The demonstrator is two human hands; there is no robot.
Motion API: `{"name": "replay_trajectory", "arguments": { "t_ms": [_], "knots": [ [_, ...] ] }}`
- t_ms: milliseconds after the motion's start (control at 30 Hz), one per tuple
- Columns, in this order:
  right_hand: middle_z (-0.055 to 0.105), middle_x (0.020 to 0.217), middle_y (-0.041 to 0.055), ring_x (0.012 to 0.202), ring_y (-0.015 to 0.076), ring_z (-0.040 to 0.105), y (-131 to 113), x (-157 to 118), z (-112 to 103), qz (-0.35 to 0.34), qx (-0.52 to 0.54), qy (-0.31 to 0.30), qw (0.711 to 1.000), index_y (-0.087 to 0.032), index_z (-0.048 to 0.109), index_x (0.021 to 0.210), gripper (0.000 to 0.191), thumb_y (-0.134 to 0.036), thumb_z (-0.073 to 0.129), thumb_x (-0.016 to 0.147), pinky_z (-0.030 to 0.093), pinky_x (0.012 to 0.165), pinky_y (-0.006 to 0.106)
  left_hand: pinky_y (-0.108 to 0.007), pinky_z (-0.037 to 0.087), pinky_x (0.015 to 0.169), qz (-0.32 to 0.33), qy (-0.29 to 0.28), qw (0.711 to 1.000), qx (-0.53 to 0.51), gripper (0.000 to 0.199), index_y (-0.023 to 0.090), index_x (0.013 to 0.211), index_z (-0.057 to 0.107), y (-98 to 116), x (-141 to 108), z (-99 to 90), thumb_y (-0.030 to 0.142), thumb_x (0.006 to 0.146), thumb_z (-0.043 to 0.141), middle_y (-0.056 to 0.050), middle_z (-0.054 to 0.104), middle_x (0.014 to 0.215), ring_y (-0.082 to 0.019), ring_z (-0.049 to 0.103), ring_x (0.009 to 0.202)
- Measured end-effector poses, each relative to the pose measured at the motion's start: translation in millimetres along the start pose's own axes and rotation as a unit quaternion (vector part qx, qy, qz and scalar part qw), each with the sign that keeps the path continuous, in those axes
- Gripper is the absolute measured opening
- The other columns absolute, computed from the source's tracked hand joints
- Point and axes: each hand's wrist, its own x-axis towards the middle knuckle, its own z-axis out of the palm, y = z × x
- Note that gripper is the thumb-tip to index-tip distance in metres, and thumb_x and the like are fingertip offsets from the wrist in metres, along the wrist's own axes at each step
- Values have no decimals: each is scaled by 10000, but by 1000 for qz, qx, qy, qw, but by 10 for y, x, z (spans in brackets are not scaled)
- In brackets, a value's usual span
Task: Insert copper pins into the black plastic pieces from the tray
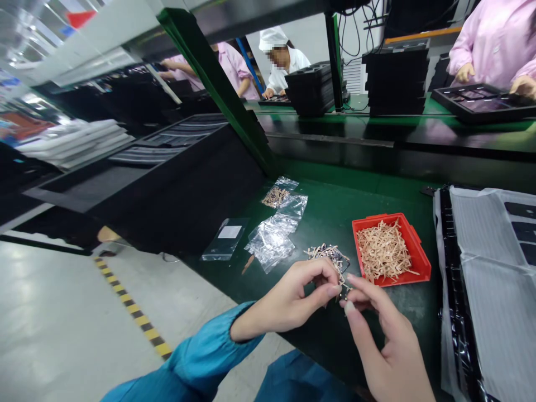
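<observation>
My left hand point(304, 293) is closed in a pinch, with a small thin tan-and-dark strip point(342, 279) at its fingertips. Close on its right, my right hand point(383, 332) has thumb and fingers gathered at the strip's lower end, where small dark and shiny bits show. The strip's exact kind is too small to make out. Just beyond my left fingers lies a loose pile of small dark-and-tan strips point(326, 252), partly hidden by the hand. A red bin point(424, 268) holding many tan strips point(384, 251) stands beyond my right hand.
Clear zip bags point(272, 240) lie on the green table point(330, 204), one containing tan pieces point(275, 196). A flat labelled bag point(224, 240) is near the left edge. Wrapped black trays point(489, 279) stand at right. Co-workers point(489, 44) sit behind the raised shelf point(335, 142).
</observation>
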Motion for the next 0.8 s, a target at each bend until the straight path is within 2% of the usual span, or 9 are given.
{"name": "replay_trajectory", "arguments": {
  "t_ms": [100, 233, 400, 533, 667, 800],
  "knots": [
    [846, 1145, 6, 1021, 105, 827, 8, 2, -8, 4, -11, 15, 1000, -339, 689, 1400, 307, -336, 591, 1109, 628, 956, 149, -245, 493, 673, -6, 8, 1000, 5, 215, 163, 945, 666, 15, 2, -9, 309, 1102, 657, -20, 651, 884, -113, 600, 691],
    [840, 1158, -45, 1015, 69, 824, -17, 8, 7, -13, 7, -10, 1000, -403, 623, 1461, 363, -321, 603, 1107, 609, 946, 104, -244, 502, 664, -8, 1, 1000, -5, 213, 164, 943, 669, 50, 9, 8, 310, 1098, 662, -27, 672, 894, -118, 617, 694],
    [851, 1064, -81, 919, 40, 820, -41, 18, 12, -33, 15, 8, 999, -418, 580, 1472, 398, -235, 566, 1119, 601, 903, 77, -237, 505, 689, -13, 6, 1000, -28, 214, 157, 940, 681, 48, 2, 67, 310, 1089, 685, -29, 673, 903, -114, 614, 724],
    [861, 1077, -57, 961, 72, 839, -21, 18, 12, -31, 6, 31, 999, -390, 569, 1488, 403, -226, 553, 1120, 628, 892, 109, -218, 511, 628, -53, 5, 995, -85, 306, 151, 949, 679, 1, 1, 150, 428, 1063, 744, -23, 670, 877, -105, 633, 678],
    [861, 1129, -61, 1015, 87, 841, -17, 2, 47, -27, 11, 26, 999, -427, 523, 1542, 463, -248, 555, 1116, 641, 939, 151, -182, 504, 582, -111, -2, 979, -168, 429, 170, 930, 618, -46, 26, 233, 537, 983, 833, 6, 671, 777, -92, 619, 630],
    [844, 1185, -57, 1068, 104, 825, -87, -50, 86, 30, 62, 30, 997, -475, 532, 1562, 454, -346, 553, 1127, 645, 967, 188, -156, 450, 510, -154, -24, 959, -237, 518, 186, 896, 569, -46, 53, 256, 609, 928, 865, 14, 671, 732, -68, 562, 550]
  ]
}}
